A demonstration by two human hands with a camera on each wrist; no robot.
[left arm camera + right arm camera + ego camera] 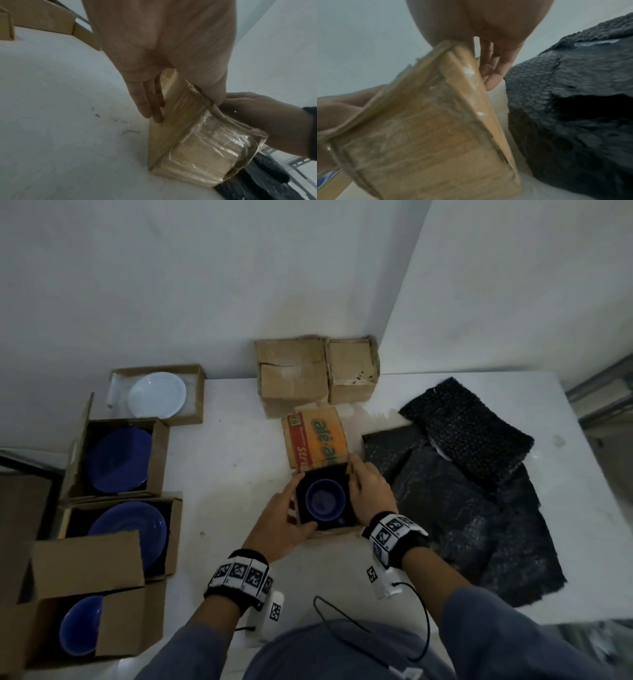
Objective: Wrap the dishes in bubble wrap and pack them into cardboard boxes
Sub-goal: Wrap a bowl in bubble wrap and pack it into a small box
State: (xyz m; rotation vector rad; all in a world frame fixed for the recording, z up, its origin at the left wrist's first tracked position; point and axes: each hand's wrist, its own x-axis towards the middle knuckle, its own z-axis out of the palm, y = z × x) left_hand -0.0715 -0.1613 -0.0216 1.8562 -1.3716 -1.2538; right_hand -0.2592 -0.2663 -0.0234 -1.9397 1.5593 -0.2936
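A small cardboard box [342, 531] stands open on the white table [222, 474], its orange printed flap [315, 440] folded back on the far side. Inside it sits a blue cup [324, 498], upright, with black bubble wrap [301, 515] around it. My left hand [284, 518] lies against the box's left side, fingers [147, 102] straight on the taped cardboard [197, 148] and thumb over the near corner. My right hand [370, 491] lies along the right wall, with its fingers [496, 73] hanging beside the box [436, 135].
Loose black bubble wrap sheets [462, 491] cover the table to the right, close to the box. Along the left stand open boxes holding a white plate [157, 394], blue plates [116, 460] and a blue bowl [80, 625]. Two closed boxes [294, 374] sit by the back wall.
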